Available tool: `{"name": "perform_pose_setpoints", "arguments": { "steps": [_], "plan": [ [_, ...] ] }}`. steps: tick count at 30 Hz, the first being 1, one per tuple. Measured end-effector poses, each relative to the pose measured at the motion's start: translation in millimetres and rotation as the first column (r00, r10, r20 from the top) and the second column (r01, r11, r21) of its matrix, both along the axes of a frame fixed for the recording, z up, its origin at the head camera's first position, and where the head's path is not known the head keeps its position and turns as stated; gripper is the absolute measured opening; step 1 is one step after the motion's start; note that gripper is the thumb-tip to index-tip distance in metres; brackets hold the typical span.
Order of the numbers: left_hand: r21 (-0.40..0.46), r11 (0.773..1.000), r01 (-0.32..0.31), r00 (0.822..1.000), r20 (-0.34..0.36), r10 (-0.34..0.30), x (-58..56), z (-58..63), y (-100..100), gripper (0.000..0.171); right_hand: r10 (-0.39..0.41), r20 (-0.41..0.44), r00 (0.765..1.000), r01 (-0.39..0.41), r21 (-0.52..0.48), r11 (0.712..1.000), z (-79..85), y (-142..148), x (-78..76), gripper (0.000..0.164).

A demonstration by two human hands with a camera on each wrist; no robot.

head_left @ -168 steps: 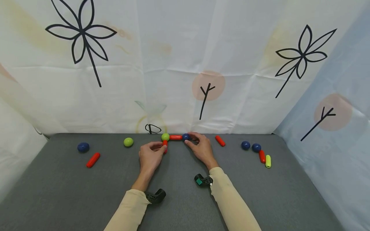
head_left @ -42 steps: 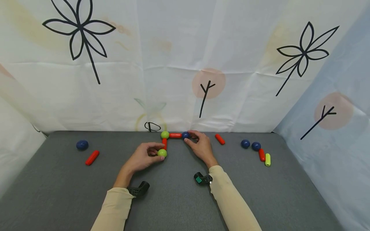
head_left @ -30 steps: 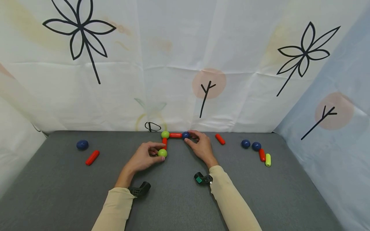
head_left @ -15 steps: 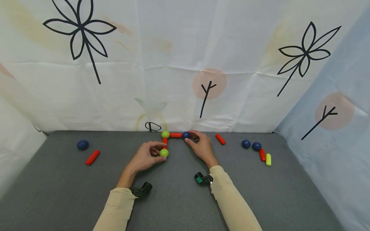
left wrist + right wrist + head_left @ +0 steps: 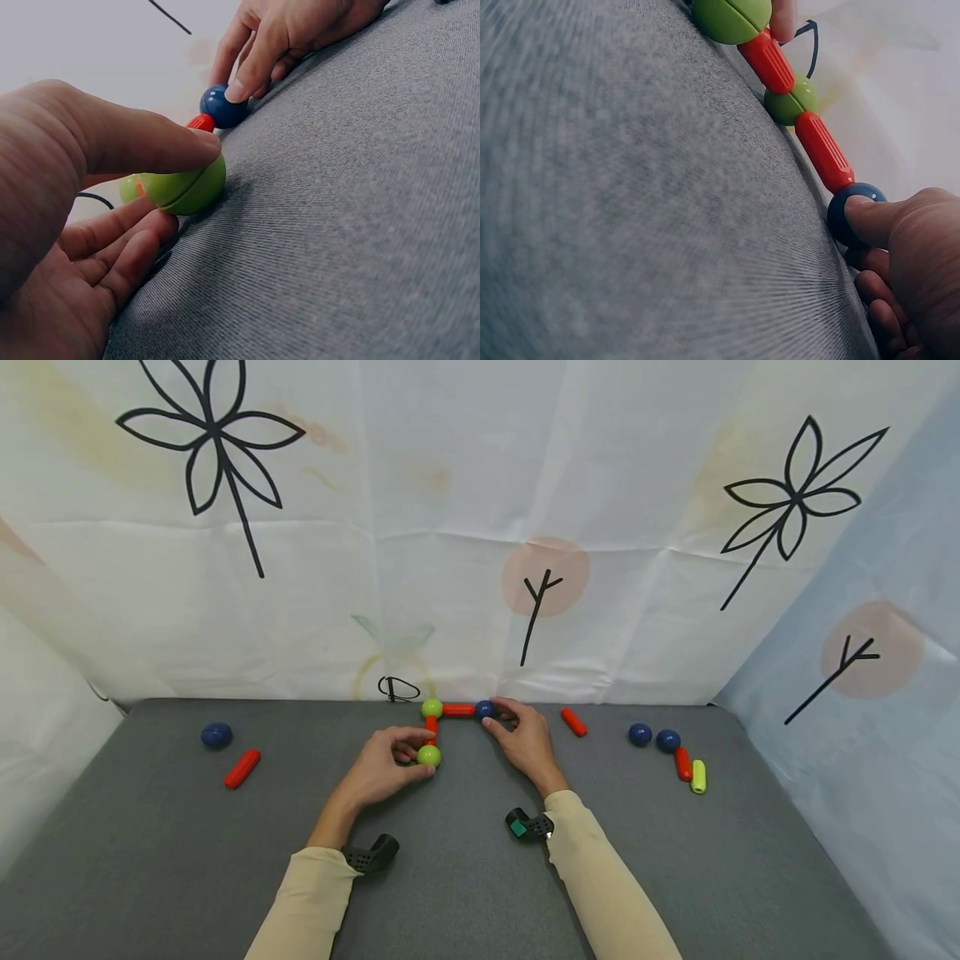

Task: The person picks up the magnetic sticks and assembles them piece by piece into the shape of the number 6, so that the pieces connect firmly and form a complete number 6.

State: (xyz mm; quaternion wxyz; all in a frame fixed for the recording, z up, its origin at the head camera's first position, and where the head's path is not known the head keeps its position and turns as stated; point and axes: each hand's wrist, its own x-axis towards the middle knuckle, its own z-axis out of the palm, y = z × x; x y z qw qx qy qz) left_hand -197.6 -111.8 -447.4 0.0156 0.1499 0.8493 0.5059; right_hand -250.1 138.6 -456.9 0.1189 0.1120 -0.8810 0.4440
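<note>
A right-angled chain of toy balls and rods lies at the far middle of the table. Its corner is a green ball (image 5: pixel 431 708). From there a red rod (image 5: pixel 458 710) runs right to a blue ball (image 5: pixel 842 217), and another red rod (image 5: pixel 766 61) runs towards the person to a second green ball (image 5: pixel 196 189). My left hand (image 5: pixel 381 768) pinches this nearer green ball, thumb on its near side, with a fingertip along the rod. My right hand (image 5: pixel 531 746) holds the blue ball between thumb and fingers. In the right wrist view, balls and rods meet end to end.
On the grey table (image 5: pixel 465 877) a blue ball (image 5: pixel 217 735) and a red rod (image 5: pixel 242 769) lie at left. Right of my right hand are a red rod (image 5: pixel 573 722), two blue balls (image 5: pixel 668 742), another red rod (image 5: pixel 682 763) and a yellow-green rod (image 5: pixel 698 777). A white cloth (image 5: pixel 450 593) hangs behind.
The green ball that lay apart on the left now sits at the near rod's end. My left hand has gone from that rod to this ball, nudging it slightly right lately. My right hand stays put.
</note>
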Motion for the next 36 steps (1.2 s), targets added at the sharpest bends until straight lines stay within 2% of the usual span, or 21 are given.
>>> {"name": "perform_pose_setpoints", "arguments": {
  "steps": [8, 14, 23, 29, 36],
  "plan": [
    [-0.002, 1.000, -0.030, 1.000, 0.008, 0.030, -0.6, -1.0, 3, 0.046, -0.012, 0.008, 1.000, 0.012, 0.016, 1.000, 0.5, 0, 0.0, 0.037],
    [0.008, 1.000, -0.026, 1.000, 0.000, 0.026, -1.0, -1.4, 3, 0.045, -0.026, 0.034, 0.999, 0.025, 0.019, 0.999, -0.5, 0, -0.7, 0.038],
    [0.017, 1.000, -0.019, 1.000, 0.005, 0.019, 1.6, 2.9, -1, 0.048, -0.015, 0.013, 1.000, 0.015, 0.016, 1.000, -0.6, -1, -0.5, 0.038],
    [0.047, 0.998, -0.047, 0.999, 0.009, 0.047, 2.1, 10.0, -14, 0.048, -0.016, 0.006, 1.000, 0.016, 0.017, 1.000, -0.1, -1, -0.3, 0.037],
    [0.062, 0.989, -0.131, 0.991, -0.009, 0.132, 3.5, 18.1, -37, 0.048, -0.016, 0.013, 1.000, 0.016, 0.011, 1.000, -0.5, -2, -1.4, 0.038]
  ]
}}
